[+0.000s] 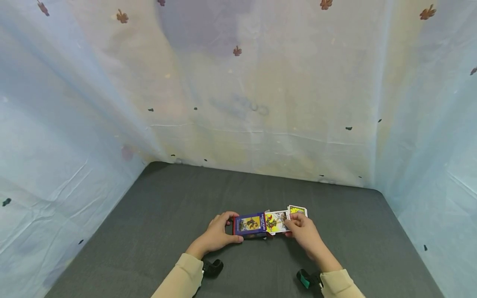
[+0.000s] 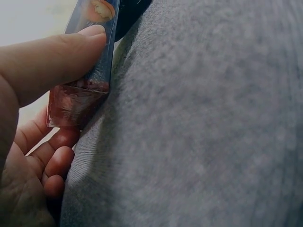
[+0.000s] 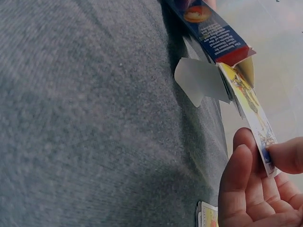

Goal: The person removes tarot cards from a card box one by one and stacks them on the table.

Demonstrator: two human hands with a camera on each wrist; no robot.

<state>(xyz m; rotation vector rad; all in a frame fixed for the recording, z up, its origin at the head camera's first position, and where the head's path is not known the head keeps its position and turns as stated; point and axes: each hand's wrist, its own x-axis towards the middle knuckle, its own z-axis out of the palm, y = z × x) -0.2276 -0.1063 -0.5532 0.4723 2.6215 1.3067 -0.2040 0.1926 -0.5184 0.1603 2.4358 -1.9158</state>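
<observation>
A blue and red card box [image 1: 249,224] lies between the hands, with a picture on its upper face. My left hand [image 1: 217,235] grips its left end, the thumb [image 2: 71,56] along the near side. From the open right end a picture card [image 1: 275,221] sticks out, yellow and white. My right hand [image 1: 303,231] pinches the outer end of this card between thumb and fingers. In the right wrist view, edges of more cards show under it, and a white flap [image 3: 201,80] hangs at the box mouth. How many cards are held, I cannot tell.
A small pile of cards [image 1: 298,210] lies on the dark grey cloth surface [image 1: 179,198], just beyond my right hand. Pale hanging sheets [image 1: 261,91] enclose the back and both sides. Black straps [image 1: 213,268] sit at both wrists.
</observation>
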